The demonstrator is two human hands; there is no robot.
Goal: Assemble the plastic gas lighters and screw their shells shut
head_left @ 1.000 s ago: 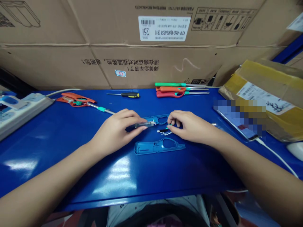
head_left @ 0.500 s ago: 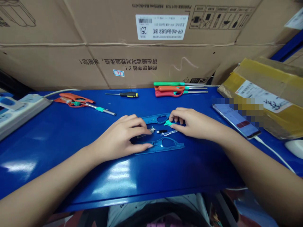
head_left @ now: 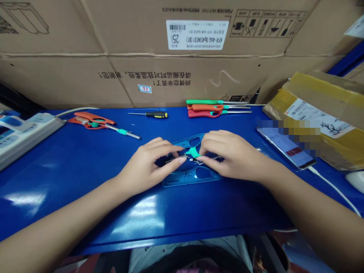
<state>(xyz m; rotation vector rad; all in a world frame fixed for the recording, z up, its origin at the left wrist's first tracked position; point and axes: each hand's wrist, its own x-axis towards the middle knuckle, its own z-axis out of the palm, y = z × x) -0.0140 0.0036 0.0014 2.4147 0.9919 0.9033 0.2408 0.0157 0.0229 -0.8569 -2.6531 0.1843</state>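
Between the thumb and fingers of my right hand is a small green plastic lighter trigger, lifted toward the middle. Facing it, my left hand has its thumb and forefinger pinched on a small clear part with a metal end, mostly hidden by the fingers. White wires and a small black piece with a white tip lie between the hands. One blue lighter shell half rests below them, and another blue shell half lies behind, partly covered.
An orange lighter lies at the left near a power strip. A screwdriver and several lighters lie along the back by a large carton. On the right are a phone and a taped box.
My right hand has picked up the green trigger and moved it left, toward my left hand. My left thumb has come up from the near blue shell half to the clear part.
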